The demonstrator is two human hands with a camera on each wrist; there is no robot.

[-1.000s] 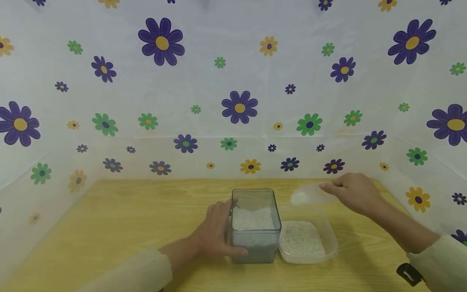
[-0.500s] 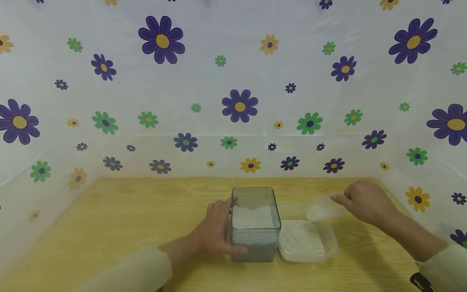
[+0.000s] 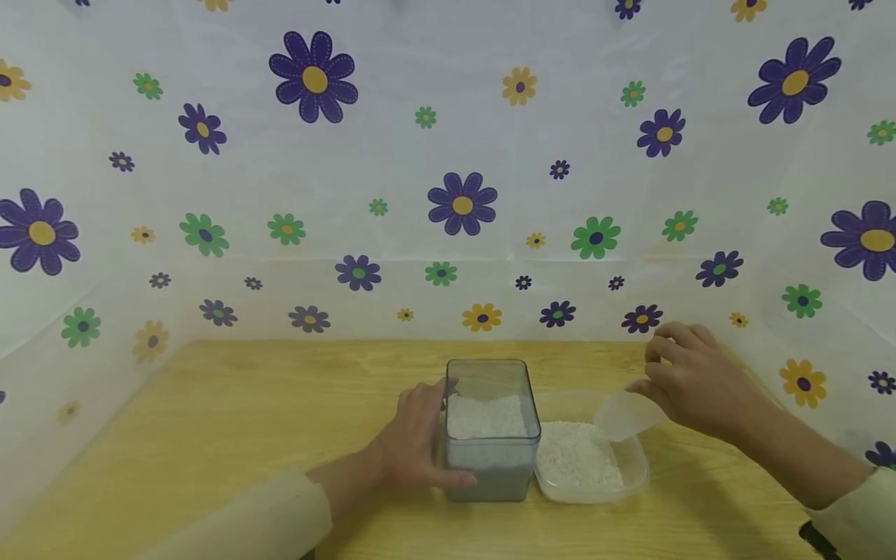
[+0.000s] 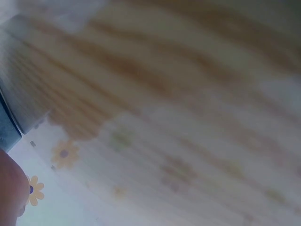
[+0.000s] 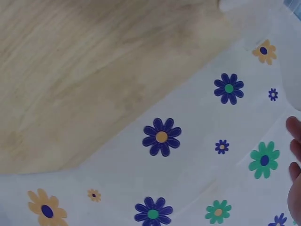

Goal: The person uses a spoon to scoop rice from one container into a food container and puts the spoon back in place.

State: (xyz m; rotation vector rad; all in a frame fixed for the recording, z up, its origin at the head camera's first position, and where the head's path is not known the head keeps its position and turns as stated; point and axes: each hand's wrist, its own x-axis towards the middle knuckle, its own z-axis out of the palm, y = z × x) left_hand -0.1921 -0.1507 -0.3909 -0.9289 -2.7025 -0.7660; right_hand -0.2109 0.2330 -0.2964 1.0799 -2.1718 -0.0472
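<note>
A tall, smoky-grey see-through container (image 3: 490,467) stands on the table, partly filled with white grains like rice. My left hand (image 3: 416,439) grips its left side, the thumb across the near face and the fingers toward the back. Touching or nearly touching its right side is a low, clear plastic tub (image 3: 635,467) with more white grains (image 3: 577,459) in it. My right hand (image 3: 693,381) pinches a translucent white scoop (image 3: 630,416), tilted down over the tub's back right part. In the right wrist view, fingers (image 5: 295,141) and a pale edge of the scoop (image 5: 292,66) show at the right.
The wood-grain table (image 3: 280,420) extends to the left of the container and in front of it. A white sheet with printed flowers (image 3: 392,155) hangs along the back and both sides.
My right hand has moved right and tipped the scoop down over the tub; the grains seen in it earlier no longer show. My left hand and the container have stayed put.
</note>
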